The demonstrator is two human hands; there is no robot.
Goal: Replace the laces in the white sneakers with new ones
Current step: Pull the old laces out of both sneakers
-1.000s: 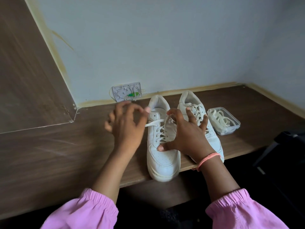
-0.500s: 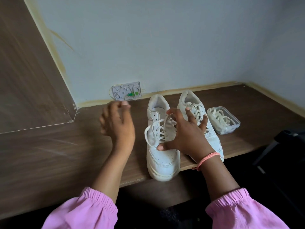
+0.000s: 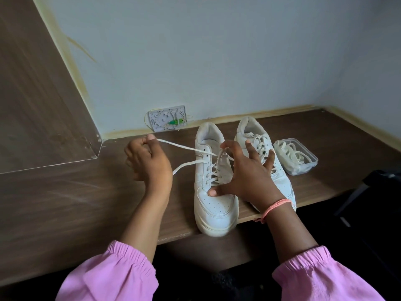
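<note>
Two white sneakers stand side by side on the wooden desk [image 3: 65, 203], toes toward me. My left hand [image 3: 147, 161] pinches the white lace [image 3: 184, 146] of the left sneaker [image 3: 213, 205] and holds it stretched out to the left of the shoe; a second lace end hangs below it. My right hand [image 3: 247, 174] lies spread over that shoe's tongue and lacing, thumb pressing the toe box, fingertips reaching toward the right sneaker [image 3: 282, 181], which is still laced. A clear plastic box [image 3: 303, 164] with new white laces sits to the right.
A white wall plate [image 3: 167, 118] with green wiring sits at the wall's base behind the shoes. The left sneaker's toe overhangs the desk's front edge. A dark chair part [image 3: 379, 181] stands at the right, below the desk. A wood panel closes off the left side.
My left hand swung out to the left and now draws the lace taut from the left sneaker's upper eyelets. My right hand stayed spread on the shoe.
</note>
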